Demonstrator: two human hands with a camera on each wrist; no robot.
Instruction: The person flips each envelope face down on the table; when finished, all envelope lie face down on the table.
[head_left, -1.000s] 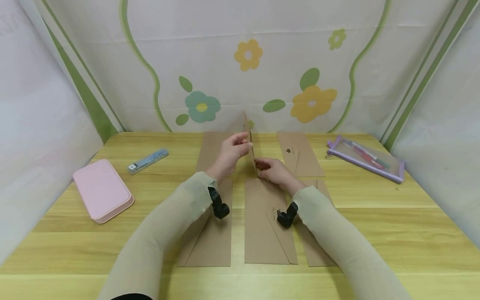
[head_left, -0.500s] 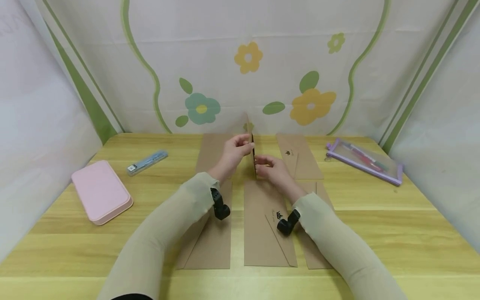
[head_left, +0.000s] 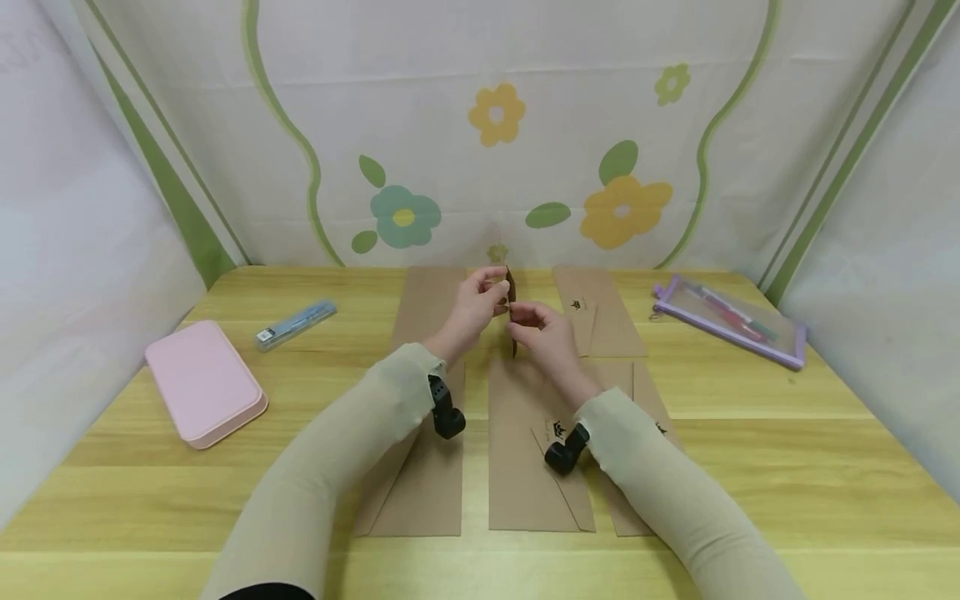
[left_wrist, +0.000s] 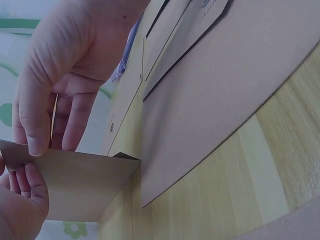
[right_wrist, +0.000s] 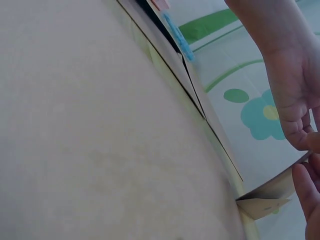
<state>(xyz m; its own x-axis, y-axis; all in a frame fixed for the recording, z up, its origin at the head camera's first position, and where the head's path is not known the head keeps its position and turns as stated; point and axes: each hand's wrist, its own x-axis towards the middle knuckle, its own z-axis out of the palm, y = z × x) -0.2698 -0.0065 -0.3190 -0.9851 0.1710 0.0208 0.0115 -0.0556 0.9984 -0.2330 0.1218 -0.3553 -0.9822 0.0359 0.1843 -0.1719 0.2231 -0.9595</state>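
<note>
A brown kraft envelope (left_wrist: 85,187) stands on edge between the hands, over the middle of the table. In the head view it is seen almost edge-on, with a dark slit along its edge. My left hand (head_left: 468,312) pinches it at the far part of its top edge. Nearer to me, my right hand (head_left: 546,333) pinches that edge between thumb and fingers. A flap (right_wrist: 262,206) juts out at the envelope's end in the right wrist view. Part of the envelope is hidden behind the fingers.
Several like envelopes lie flat around the hands, including the front middle one (head_left: 525,483) and back right one (head_left: 611,312). At left are a pink case (head_left: 202,379) and a blue clear box (head_left: 296,323). A purple-edged pouch (head_left: 731,321) with pens lies right.
The upright envelope has turned more edge-on and shifted slightly right. My right hand has come up from its lower near corner to its top edge. My left hand has moved slightly right.
</note>
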